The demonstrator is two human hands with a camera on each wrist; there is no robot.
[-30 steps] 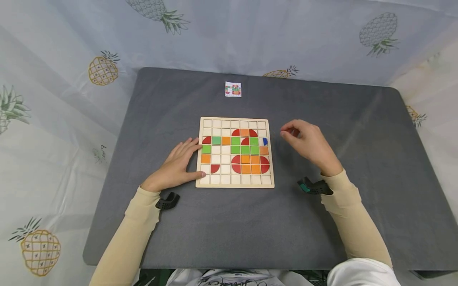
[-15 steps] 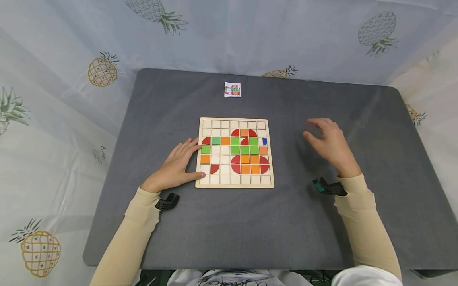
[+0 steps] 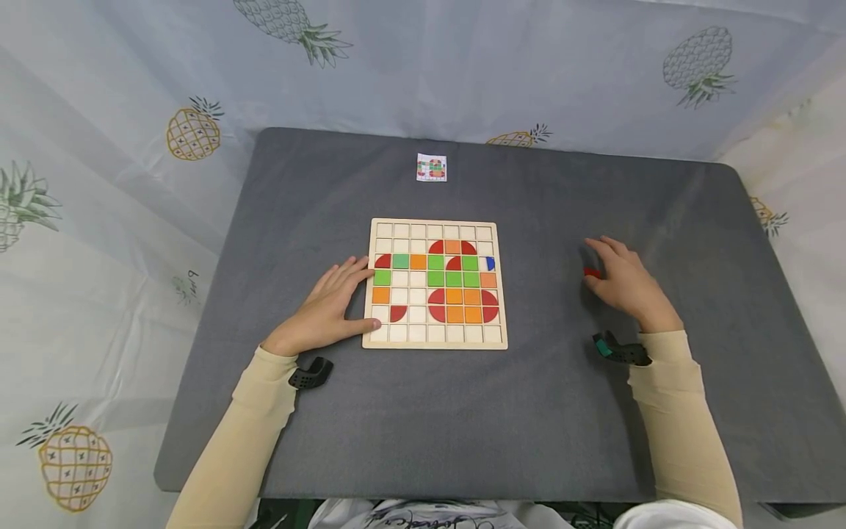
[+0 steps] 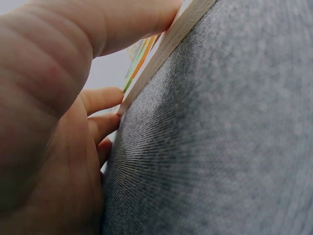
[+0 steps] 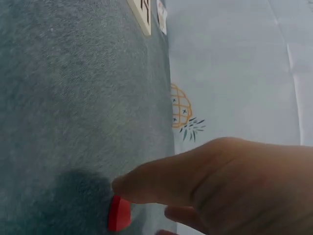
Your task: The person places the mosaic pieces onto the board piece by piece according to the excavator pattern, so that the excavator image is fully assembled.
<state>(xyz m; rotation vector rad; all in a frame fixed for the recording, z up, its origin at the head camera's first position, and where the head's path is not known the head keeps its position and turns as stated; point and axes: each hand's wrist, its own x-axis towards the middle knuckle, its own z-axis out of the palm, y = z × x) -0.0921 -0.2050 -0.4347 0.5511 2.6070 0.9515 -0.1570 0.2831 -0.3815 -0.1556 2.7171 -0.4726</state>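
My left hand point(image 3: 327, 305) rests along the left edge of a square wooden grid board point(image 3: 436, 342), thumb on its near left part and fingertips at the rim farther up. In the left wrist view the fingers lie fairly straight against the board's side point(image 4: 161, 51). Off to the right, my right hand point(image 3: 628, 286) is low over the table with index finger and thumb spread apart. A small red piece point(image 3: 592, 272) shows at the thumb tip. The right wrist view has the thumb right at the top of that red piece point(image 5: 119, 214); other fingers are mostly hidden behind it.
Red, green, orange and blue pieces fill several cells of the board. A small printed card point(image 3: 432, 167) with a coloured grid pattern lies beyond it. The grey table point(image 3: 423, 419) meets a pineapple-print curtain point(image 3: 449, 66) at the back.
My right hand has moved rightward from beside the board, its fingers spreading, then dropped slightly lower. A red piece now shows at its thumb. The left hand and board have stayed put.
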